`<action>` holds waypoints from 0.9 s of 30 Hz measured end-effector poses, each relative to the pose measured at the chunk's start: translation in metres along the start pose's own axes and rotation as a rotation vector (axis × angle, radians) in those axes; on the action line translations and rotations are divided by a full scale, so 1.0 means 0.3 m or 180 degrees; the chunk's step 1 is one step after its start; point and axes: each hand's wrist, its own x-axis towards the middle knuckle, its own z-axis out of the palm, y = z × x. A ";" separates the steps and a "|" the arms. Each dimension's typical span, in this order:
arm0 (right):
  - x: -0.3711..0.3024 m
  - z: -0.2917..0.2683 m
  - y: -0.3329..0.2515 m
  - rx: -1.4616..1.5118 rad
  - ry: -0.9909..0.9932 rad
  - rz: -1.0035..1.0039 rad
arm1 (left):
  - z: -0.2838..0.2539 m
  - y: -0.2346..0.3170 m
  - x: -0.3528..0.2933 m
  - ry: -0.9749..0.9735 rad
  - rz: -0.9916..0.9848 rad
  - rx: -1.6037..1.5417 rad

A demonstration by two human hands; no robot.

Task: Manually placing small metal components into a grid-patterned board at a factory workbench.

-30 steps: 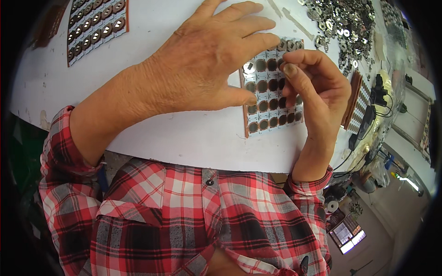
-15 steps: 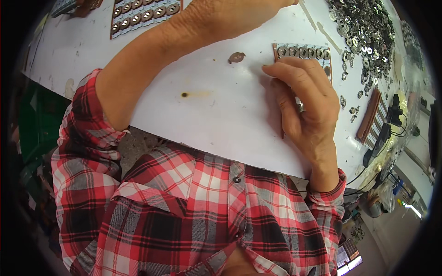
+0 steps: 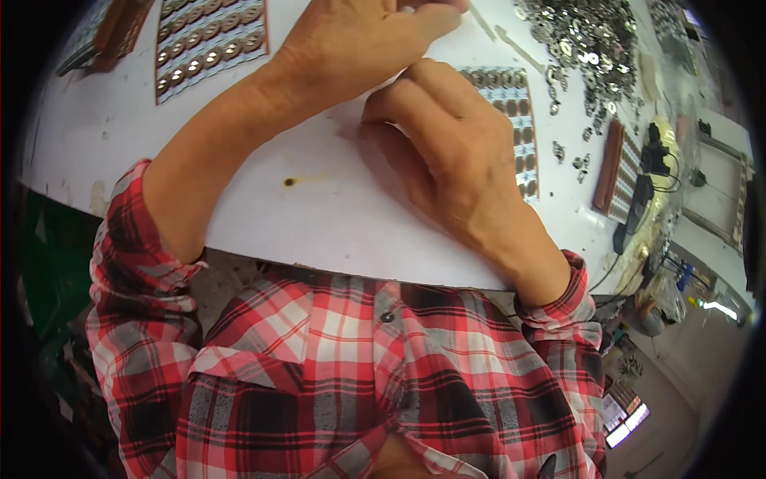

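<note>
At the top edge my left hand (image 3: 359, 40) reaches over the white table (image 3: 319, 227), its thumb stretched to the right and its curled fingers partly out of view. Whatever it may hold cannot be made out. Just below it, my right hand (image 3: 459, 132) is bent over the tabletop, thumb and fingers drawn together at the left. Its fingertips cover the area where a small round metal part lay, and that part is hidden. Behind the right hand's knuckles and wrist lies a panel (image 3: 523, 132) with rows of round metal pieces, partly covered by the hand.
A second panel of round pieces (image 3: 211, 48) lies at the upper left, beside stacked panels (image 3: 120, 36). Loose metal parts (image 3: 586, 48) are heaped at the upper right. Another panel stack (image 3: 618, 172) stands near black adapters and cables (image 3: 656, 156) by the right edge.
My right hand has moved left, off the panel, and its fingers have drawn together over the loose round metal part, now out of sight. The whole view has shifted slightly.
</note>
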 end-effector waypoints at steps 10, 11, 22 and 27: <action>-0.152 -0.230 0.136 0.2034 0.0144 0.2378 | 0.051 -0.148 0.020 -0.0594 0.2584 0.1167; -0.155 -0.229 0.145 0.2126 -0.0041 0.2430 | 0.069 -0.174 0.037 -0.0151 0.3537 0.1076; -0.131 -0.118 0.113 0.1975 0.0487 0.2257 | 0.030 -0.022 -0.020 -0.0957 0.1636 0.1321; -0.148 -0.114 0.146 0.1896 0.0373 0.2133 | 0.027 -0.025 -0.026 -0.0975 0.1448 0.1336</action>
